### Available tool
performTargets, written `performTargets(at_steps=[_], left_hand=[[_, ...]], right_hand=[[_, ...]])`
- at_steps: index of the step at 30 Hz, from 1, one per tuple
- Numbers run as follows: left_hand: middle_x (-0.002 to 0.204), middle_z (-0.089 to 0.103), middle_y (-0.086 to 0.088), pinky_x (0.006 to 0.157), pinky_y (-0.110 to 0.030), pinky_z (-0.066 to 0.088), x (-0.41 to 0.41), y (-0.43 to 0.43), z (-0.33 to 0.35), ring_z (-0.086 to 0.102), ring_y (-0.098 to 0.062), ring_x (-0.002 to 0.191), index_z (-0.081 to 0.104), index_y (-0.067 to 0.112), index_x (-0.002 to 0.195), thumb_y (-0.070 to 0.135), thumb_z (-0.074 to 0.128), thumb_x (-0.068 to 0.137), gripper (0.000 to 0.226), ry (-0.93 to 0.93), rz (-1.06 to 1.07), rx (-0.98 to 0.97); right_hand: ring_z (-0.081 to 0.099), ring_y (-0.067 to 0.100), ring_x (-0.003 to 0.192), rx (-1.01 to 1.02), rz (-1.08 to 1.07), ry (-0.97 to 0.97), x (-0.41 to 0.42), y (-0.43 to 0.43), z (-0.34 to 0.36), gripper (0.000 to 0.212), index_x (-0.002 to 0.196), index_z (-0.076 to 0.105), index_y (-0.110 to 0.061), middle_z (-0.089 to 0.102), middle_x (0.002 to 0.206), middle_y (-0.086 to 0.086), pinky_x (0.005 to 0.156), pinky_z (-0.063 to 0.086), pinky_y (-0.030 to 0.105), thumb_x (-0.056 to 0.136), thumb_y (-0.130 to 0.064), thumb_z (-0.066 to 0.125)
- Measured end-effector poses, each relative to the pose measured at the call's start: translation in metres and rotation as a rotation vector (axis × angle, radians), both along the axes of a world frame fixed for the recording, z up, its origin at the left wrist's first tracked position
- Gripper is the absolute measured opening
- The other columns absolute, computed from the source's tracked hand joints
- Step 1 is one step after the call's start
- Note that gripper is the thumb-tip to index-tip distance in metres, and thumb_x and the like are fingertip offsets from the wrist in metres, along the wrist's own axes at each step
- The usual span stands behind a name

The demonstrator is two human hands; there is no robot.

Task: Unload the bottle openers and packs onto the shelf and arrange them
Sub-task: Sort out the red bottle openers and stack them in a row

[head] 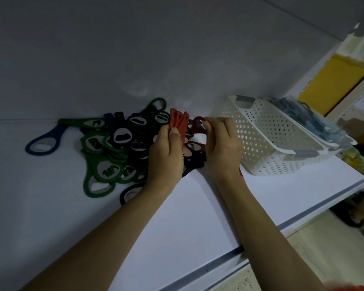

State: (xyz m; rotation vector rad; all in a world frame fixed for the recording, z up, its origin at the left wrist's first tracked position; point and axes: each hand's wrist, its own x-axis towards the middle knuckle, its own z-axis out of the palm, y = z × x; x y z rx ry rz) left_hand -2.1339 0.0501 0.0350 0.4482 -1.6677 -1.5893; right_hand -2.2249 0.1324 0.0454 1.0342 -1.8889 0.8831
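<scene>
Fingers (174, 136) around flat red bottle openers (179, 120)

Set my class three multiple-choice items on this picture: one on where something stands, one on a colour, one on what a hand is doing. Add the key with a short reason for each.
1. Where does the white basket stand relative to the pile of bottle openers?
A) to its left
B) to its right
C) on top of it

2. What colour are the openers held in the left hand?
A) red
B) green
C) blue

3. What is the right hand doing?
A) lying flat and empty
B) pinching a single red opener
C) reaching into the basket

Key:
1 B, the basket stands on the shelf to the right of the pile.
2 A, a red stack sticks up from its fingers.
3 B, its fingertips hold one red opener beside that stack.
</scene>
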Motion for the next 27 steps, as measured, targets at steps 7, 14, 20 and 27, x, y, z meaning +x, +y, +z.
performTargets(at_steps=[7,14,20,27], left_hand=[[0.092,0.065,0.009,0.069,-0.02,0.049,0.002,-0.003,0.002,0.063,0.002,0.081,0.053,0.04,0.096,0.051,0.028,0.096,0.027,0.038,-0.019,0.17],[0.086,0.065,0.008,0.063,-0.01,0.047,0.0,-0.01,0.0,0.063,0.004,0.074,0.058,0.022,0.1,0.027,0.045,0.098,0.014,0.045,-0.01,0.193],[0.081,0.064,0.011,0.055,-0.009,0.047,0.0,-0.006,-0.001,0.063,0.004,0.066,0.053,0.018,0.109,0.017,0.047,0.097,0.013,0.094,-0.023,0.15],[0.088,0.064,0.006,0.065,-0.029,0.054,-0.001,-0.006,-0.001,0.063,-0.013,0.074,0.048,0.036,0.105,0.01,0.05,0.095,0.028,0.082,-0.084,0.11]], right_hand=[[0.067,0.027,0.084,0.099,0.347,0.022,0.028,-0.009,-0.006,0.019,0.103,0.062,0.0,0.068,0.097,0.016,0.065,0.056,0.041,0.09,-0.007,0.05],[0.058,0.021,0.094,-0.01,0.491,0.007,0.036,-0.014,-0.001,0.017,0.101,0.053,-0.003,0.059,0.102,0.026,0.075,0.048,0.02,0.087,0.0,0.043],[0.06,0.017,0.088,0.051,0.063,-0.331,0.007,0.001,-0.006,0.02,0.106,0.056,-0.011,0.063,0.102,0.005,0.075,0.053,0.038,0.089,-0.011,0.045],[0.061,0.023,0.104,0.447,-0.063,-0.643,-0.025,0.02,-0.015,0.036,0.119,0.061,-0.025,0.069,0.106,0.003,0.09,0.05,0.045,0.084,-0.022,0.053]])
